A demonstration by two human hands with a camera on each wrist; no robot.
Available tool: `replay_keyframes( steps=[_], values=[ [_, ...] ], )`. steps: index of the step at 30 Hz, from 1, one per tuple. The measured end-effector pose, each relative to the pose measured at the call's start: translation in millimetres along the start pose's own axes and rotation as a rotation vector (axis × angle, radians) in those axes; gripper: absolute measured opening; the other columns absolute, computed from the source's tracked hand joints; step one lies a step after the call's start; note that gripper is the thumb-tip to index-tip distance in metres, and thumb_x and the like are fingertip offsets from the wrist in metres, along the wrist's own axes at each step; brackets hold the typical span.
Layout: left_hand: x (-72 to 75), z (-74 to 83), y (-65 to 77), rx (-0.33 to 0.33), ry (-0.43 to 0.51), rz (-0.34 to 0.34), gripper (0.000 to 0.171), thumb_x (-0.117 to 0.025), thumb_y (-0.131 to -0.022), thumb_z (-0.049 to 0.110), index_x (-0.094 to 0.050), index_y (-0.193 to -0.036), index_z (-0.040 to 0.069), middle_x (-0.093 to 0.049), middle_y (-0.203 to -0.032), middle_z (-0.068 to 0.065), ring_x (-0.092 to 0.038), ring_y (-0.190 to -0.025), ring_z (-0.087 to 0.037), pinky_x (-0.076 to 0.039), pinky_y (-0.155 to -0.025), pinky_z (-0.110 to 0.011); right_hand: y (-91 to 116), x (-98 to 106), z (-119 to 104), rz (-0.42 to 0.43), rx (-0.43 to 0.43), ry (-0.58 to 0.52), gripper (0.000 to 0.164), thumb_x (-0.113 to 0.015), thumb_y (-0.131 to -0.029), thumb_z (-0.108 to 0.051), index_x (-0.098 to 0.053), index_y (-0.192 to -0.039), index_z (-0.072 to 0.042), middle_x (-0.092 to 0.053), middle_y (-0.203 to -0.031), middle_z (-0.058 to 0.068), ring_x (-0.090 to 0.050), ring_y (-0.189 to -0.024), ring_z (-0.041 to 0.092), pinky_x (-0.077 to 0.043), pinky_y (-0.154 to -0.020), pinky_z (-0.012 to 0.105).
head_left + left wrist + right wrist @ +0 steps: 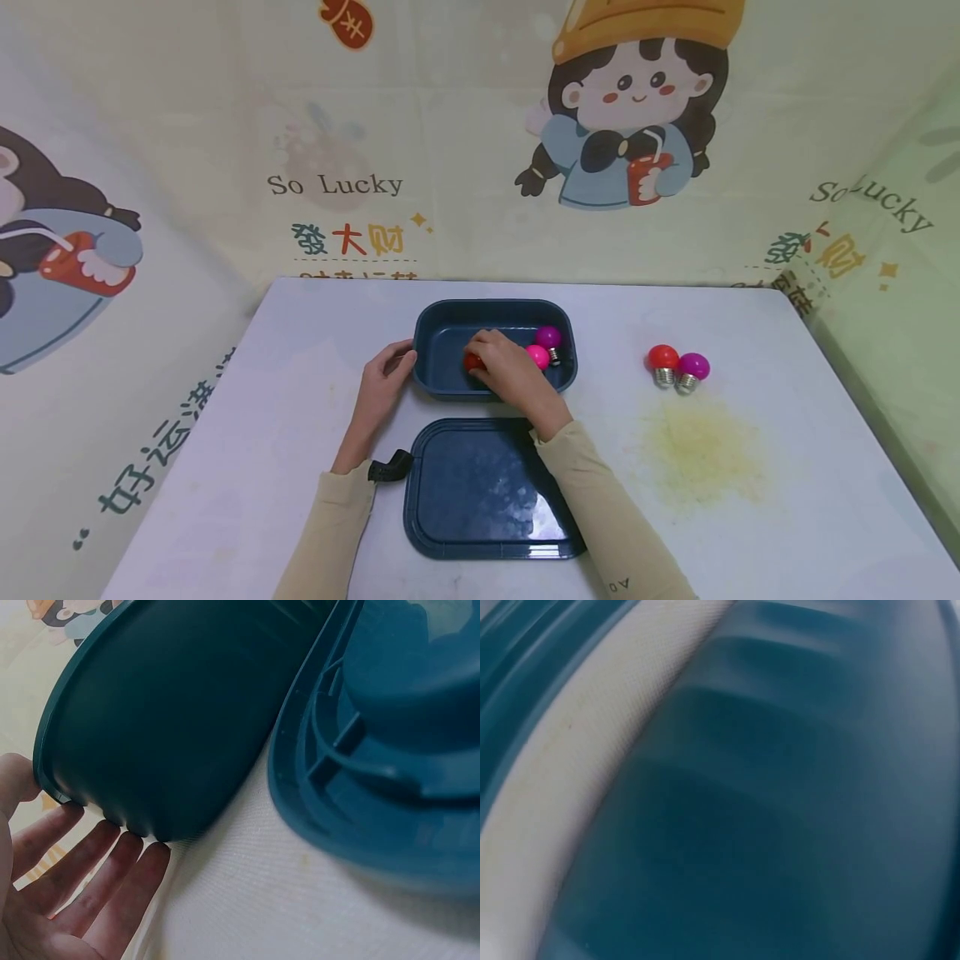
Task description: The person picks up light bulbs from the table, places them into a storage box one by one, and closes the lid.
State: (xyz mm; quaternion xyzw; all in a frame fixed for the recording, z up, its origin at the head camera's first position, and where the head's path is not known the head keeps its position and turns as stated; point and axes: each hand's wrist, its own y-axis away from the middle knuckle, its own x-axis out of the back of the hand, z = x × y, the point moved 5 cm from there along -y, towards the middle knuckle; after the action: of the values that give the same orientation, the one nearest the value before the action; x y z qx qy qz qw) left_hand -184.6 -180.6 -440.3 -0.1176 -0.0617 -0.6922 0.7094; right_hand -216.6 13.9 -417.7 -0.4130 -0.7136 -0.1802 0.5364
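Note:
A dark blue plastic box (450, 390) stands at the far middle of the table. Inside its right end lie a purple light bulb (548, 337) and a pink light bulb (537, 357). Reaching over the front wall, my right hand (506, 367) pinches a red light bulb (473, 362) low inside the box; the bulb's base is hidden. At the box's left end, my left hand (386, 379) rests its fairly straight fingertips (154, 855) against the outer wall, thumb by the rim. The right wrist view shows the box's wall (742, 825) but not the hand.
The box's dark blue lid (480, 492) lies flat in front of it, partly under the right forearm. Farther right on the white table (750, 350), a red bulb (663, 357) and a purple bulb (693, 367) lie side by side. A printed cloth (465, 150) hangs behind.

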Motion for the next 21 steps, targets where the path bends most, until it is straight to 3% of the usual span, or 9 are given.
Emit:
replay_keyframes(
  steps=[12,21],
  values=[
    [0.0,-2.2,-0.2,0.005,-0.007,0.006,0.039,-0.057,-0.102,0.017,-0.056,-0.134,-0.007,-0.057,-0.136,-0.024,-0.057,-0.127,-0.033,-0.044,-0.091,-0.006,9.7,13.3,-0.1,0.051,0.014,-0.017,0.032,-0.079,-0.086,-0.015,-0.071,-0.116,-0.008,-0.066,-0.116,0.008,-0.060,-0.106,0.022,-0.057,-0.089,0.032],
    [-0.8,-4.2,0.4,0.004,-0.012,0.007,0.040,-0.057,-0.102,0.017,-0.056,-0.134,-0.006,-0.057,-0.136,-0.023,-0.057,-0.126,-0.033,-0.044,-0.091,-0.006,18.9,29.0,1.4,0.103,0.037,0.039,0.031,-0.080,-0.086,-0.017,-0.072,-0.115,-0.009,-0.066,-0.117,0.006,-0.060,-0.109,0.021,-0.058,-0.086,0.032]
  ],
)
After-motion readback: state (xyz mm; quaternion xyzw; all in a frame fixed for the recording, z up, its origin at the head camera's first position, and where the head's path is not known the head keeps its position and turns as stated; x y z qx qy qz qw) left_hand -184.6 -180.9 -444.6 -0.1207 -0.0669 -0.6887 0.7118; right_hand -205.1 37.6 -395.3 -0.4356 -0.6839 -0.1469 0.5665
